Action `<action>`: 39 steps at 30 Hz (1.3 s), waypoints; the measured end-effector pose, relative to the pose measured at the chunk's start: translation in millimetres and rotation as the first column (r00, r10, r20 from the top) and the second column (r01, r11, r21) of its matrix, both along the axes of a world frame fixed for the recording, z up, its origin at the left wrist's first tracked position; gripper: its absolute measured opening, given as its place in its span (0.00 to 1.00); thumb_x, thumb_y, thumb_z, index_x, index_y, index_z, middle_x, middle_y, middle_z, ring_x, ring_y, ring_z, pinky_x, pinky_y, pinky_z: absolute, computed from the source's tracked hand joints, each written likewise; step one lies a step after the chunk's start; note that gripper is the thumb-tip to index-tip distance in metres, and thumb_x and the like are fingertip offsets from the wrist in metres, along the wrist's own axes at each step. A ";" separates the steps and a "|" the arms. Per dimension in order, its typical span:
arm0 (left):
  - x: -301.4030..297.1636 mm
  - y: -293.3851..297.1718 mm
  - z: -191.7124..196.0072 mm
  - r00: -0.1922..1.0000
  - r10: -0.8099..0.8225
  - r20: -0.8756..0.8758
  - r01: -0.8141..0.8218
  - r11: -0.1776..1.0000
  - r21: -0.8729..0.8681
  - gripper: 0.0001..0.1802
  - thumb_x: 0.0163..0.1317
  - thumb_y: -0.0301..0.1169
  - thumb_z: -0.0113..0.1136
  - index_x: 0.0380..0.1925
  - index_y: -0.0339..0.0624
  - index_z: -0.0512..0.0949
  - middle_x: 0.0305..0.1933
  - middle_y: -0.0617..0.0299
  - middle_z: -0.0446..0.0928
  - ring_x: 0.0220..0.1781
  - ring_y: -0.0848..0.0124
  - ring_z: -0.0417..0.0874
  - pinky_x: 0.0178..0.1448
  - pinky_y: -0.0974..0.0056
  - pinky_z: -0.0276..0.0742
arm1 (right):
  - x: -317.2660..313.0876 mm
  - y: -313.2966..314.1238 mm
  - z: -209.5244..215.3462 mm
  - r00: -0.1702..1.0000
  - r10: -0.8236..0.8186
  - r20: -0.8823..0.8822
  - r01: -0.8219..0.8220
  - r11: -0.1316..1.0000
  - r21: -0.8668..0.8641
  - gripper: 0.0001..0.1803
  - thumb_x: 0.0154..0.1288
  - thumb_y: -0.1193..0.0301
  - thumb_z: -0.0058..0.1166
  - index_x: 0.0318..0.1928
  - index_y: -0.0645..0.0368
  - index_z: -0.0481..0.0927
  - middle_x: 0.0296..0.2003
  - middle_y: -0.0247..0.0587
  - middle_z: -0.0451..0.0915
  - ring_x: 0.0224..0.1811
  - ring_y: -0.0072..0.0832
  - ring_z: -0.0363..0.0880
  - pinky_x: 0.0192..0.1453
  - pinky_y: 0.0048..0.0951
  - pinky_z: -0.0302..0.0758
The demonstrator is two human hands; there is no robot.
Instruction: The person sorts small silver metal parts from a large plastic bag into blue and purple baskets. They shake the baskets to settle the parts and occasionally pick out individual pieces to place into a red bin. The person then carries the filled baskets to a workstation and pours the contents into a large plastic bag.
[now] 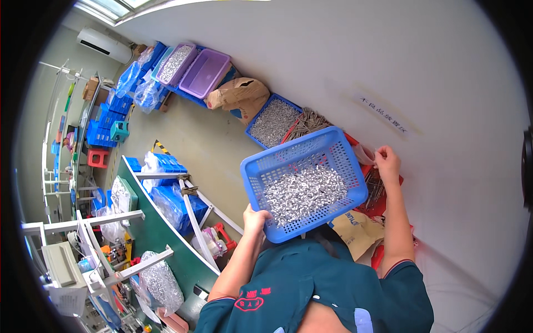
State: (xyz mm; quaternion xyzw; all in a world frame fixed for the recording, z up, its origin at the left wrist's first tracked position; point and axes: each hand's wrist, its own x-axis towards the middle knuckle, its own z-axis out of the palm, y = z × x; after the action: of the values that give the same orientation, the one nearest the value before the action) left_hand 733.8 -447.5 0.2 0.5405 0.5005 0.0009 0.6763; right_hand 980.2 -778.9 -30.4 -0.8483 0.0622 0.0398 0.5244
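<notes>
A blue perforated plastic basket [347,201] is tilted in front of my body. Many small shiny silver metal parts [305,194] lie in it, heaped toward its near side. My left hand [256,220] is closed round the basket's near left corner, thumb over the rim. Beyond the basket's right side, my right hand [388,161] is raised near the wall with its fingers pinched on the edge of a thin translucent plastic bag [363,154]. That bag hangs beside red bins [380,206] of thin metal rods, which the basket partly hides.
Along the wall stand a blue crate [251,125] of small grey parts, a brown paper sack [244,97] and purple tubs [204,73]. To my left is a green workbench [161,222] with a white frame and a bag of silver parts [161,280]. Blue crates [177,208] stand beside it.
</notes>
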 end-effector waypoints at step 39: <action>-316.5 32.4 96.8 0.520 0.822 0.232 -0.852 0.517 0.082 0.27 0.36 0.13 0.56 0.44 0.34 0.75 0.32 0.61 0.76 0.32 0.69 0.78 0.34 0.65 0.75 | -288.9 269.4 102.9 -0.166 0.837 -0.521 -0.523 0.373 0.766 0.35 0.64 0.57 0.55 0.62 0.69 0.58 0.51 0.54 0.73 0.48 0.46 0.79 0.43 0.45 0.83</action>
State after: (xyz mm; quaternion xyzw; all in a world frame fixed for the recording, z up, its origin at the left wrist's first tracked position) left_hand 417.3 -415.0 97.0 0.2899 0.6391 0.4183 0.5766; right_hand 691.3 -509.5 72.6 -0.4693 -0.1423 0.7752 0.3983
